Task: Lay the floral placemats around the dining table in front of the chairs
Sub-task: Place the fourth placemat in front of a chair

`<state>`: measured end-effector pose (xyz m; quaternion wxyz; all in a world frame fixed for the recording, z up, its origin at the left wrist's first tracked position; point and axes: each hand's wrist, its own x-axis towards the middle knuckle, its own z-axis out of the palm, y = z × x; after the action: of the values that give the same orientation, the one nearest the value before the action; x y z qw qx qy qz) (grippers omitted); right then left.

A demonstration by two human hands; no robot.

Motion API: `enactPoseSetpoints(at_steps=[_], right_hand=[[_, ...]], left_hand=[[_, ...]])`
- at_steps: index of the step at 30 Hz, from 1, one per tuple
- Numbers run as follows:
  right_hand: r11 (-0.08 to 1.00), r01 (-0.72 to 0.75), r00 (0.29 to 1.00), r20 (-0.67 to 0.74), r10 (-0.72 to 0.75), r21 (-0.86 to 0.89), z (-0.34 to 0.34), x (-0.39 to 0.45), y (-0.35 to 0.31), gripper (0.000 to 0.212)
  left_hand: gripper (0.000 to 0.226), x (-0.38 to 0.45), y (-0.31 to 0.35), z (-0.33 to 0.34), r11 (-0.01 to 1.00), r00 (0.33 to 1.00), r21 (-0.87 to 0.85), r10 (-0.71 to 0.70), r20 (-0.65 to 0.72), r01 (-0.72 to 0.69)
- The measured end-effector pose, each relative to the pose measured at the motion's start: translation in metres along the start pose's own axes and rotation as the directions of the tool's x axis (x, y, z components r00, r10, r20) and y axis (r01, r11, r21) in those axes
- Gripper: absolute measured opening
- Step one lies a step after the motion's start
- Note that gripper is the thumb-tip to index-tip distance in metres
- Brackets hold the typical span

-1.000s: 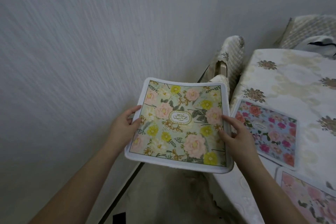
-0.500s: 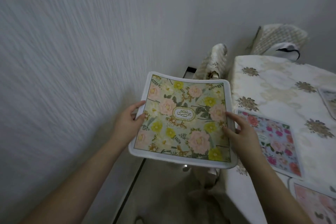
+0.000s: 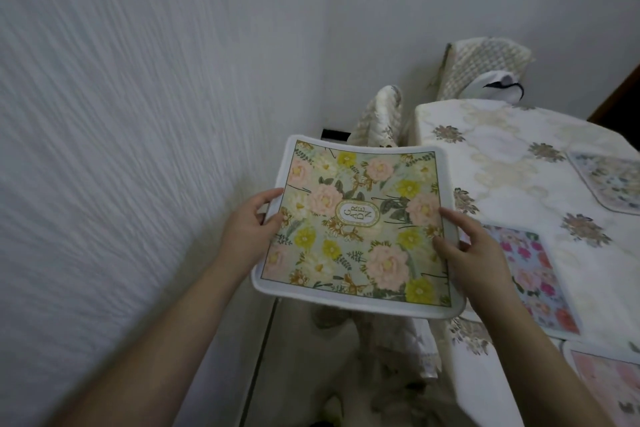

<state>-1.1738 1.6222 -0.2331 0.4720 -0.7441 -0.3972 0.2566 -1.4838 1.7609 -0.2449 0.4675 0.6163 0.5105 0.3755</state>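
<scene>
left hand (image 3: 246, 230) grips mat (image 3: 356, 224) left edge | right hand (image 3: 476, 250) grips right edge | mat held beside table (image 3: 502, 163), off it

dim, soft indoor light | streaky blur on wall (image 3: 121, 114) | wide-angle bending at edges

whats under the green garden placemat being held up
The green placemat is held in the air by the left hand and right hand. Below it show floor and a chair with draped fabric; its right edge covers the table corner. The rest is hidden.
</scene>
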Motion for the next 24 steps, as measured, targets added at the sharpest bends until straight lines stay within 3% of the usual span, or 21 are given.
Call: enactPoseSetpoints(at_steps=[5,11,24], right_hand=[[1.0,-0.003,1.0,-0.023,0.003,0.021,0.014,0.049,0.004,0.043],[0.998,0.019,0.999,-0.028,-0.017,0.053,0.036,0.109,-0.006,0.044],[0.999,-0.019,0.997,-0.073,0.022,0.04,0.054,0.2,-0.027,0.044]], left_hand=[[0.039,0.053,0.003,0.01,0.999,1.0,-0.023,-0.023,0.019,0.023],[0.041,0.113,0.019,0.017,1.0,0.998,-0.005,-0.03,-0.052,0.03],[0.038,0.217,0.033,0.029,0.998,0.999,-0.021,-0.051,-0.009,0.051]])
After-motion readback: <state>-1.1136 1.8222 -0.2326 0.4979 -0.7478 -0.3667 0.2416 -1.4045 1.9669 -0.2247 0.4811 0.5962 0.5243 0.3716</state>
